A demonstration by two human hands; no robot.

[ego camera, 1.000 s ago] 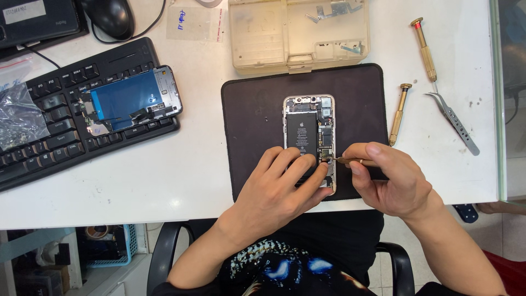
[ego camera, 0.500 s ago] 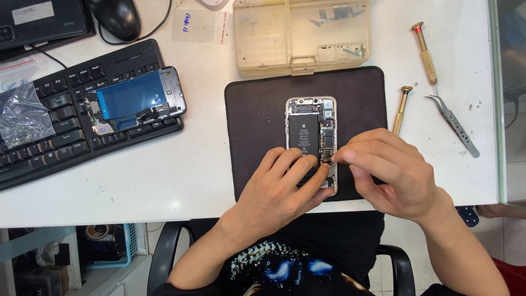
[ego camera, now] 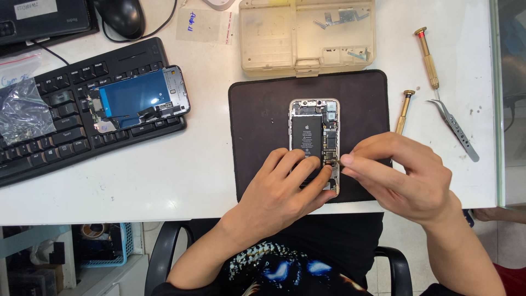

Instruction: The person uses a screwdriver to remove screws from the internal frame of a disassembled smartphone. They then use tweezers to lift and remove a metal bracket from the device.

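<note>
An opened phone [ego camera: 314, 123] lies face-down-open on a black mat [ego camera: 257, 109], its battery and boards exposed. My left hand [ego camera: 285, 189] rests on the phone's lower half, fingers pressing it onto the mat. My right hand [ego camera: 402, 175] is at the phone's lower right edge, with thumb and fingers pinched on a thin tool. Only the tool's tip shows, touching the board near the edge. The bottom of the phone is hidden under my fingers.
A detached screen panel [ego camera: 134, 97] lies on a black keyboard [ego camera: 49, 142] at the left. A beige parts box [ego camera: 307, 35] stands behind the mat. Two brass screwdrivers [ego camera: 427, 57] [ego camera: 404, 112] and tweezers [ego camera: 457, 131] lie to the right. A mouse [ego camera: 121, 16] and a plastic bag [ego camera: 22, 109] sit far left.
My right hand has closed over the tool and shifted slightly left to the phone's edge, hiding the dark handle. My left hand has stayed on the phone.
</note>
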